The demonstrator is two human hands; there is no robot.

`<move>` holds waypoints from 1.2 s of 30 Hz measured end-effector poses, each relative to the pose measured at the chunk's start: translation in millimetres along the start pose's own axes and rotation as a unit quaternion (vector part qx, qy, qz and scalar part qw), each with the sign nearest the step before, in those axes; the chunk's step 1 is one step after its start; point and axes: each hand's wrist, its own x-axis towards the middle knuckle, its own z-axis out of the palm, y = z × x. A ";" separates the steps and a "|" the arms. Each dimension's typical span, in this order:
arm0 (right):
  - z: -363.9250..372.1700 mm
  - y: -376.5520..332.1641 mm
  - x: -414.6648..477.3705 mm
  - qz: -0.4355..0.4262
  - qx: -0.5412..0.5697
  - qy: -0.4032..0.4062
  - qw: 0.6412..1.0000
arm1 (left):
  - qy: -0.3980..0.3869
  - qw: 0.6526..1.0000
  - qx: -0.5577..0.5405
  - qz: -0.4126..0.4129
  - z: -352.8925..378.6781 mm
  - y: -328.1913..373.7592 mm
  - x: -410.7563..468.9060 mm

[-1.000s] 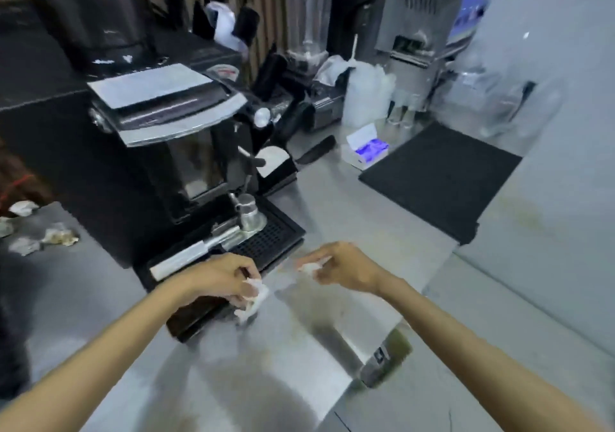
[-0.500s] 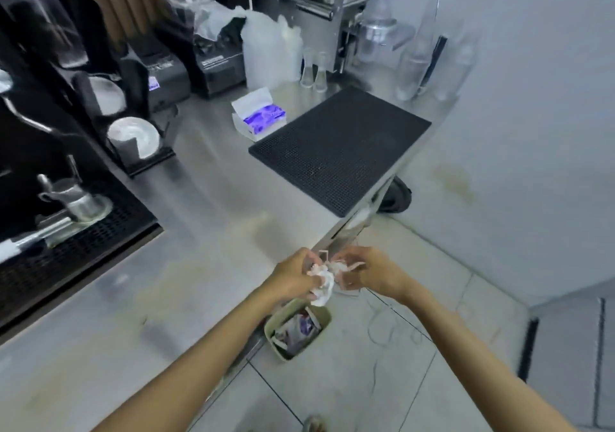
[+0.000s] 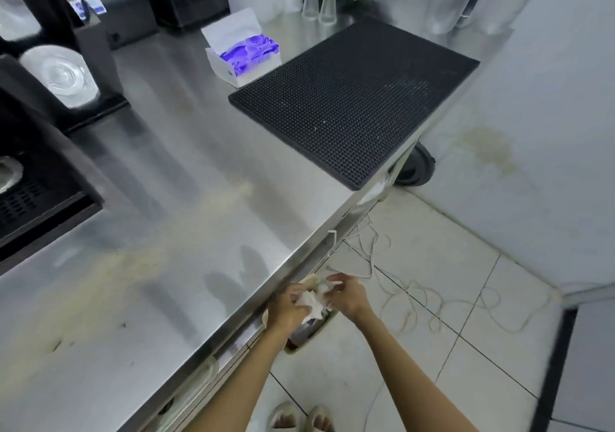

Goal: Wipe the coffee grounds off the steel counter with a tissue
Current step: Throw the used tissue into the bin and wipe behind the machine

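Tissue (image 3: 312, 302): bunched over the bin (image 3: 307, 336) — so dirt falls in.
Left grip (image 3: 285, 309): curled round it.
Right grip (image 3: 349, 298): pinching it.
Worktop (image 3: 206, 172): grounds (image 3: 109, 271) smeared, near left.

- Steel counter (image 3: 186, 152): brushed stainless metal, smooth and glossy, mirroring dark shapes near its front edge.
- Coffee grounds (image 3: 139, 258): a dry, powdery tan smear, matt against the shine, running from the near left towards the middle.
- Tissue (image 3: 311, 300): thin white paper, crumpled and creased, just off the counter's near edge.
- Bar mat (image 3: 359, 98): black rubber, matt, covered in fine studs, at the far right of the counter.
- Box (image 3: 241, 50): white card with an open flap and shiny purple contents.
- Drip tray (image 3: 33, 198): black slotted grille with a dull sheen, at the left.
- Floor tiles (image 3: 449, 315): pale, smooth, lightly glossy, with dark grout lines.
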 end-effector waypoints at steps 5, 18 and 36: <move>-3.3 3.2 9.1 0.000 -0.044 0.006 0.999 | 0.017 0.997 0.067 0.043 -1.4 -9.1 5.7; -104.3 -97.3 -74.5 -0.147 -0.240 0.162 0.946 | -0.142 0.916 0.258 0.271 -32.1 93.2 -92.3; 96.7 -345.0 -188.0 -0.324 -0.389 -0.215 0.835 | 0.217 0.967 0.075 0.107 -346.3 33.1 -198.2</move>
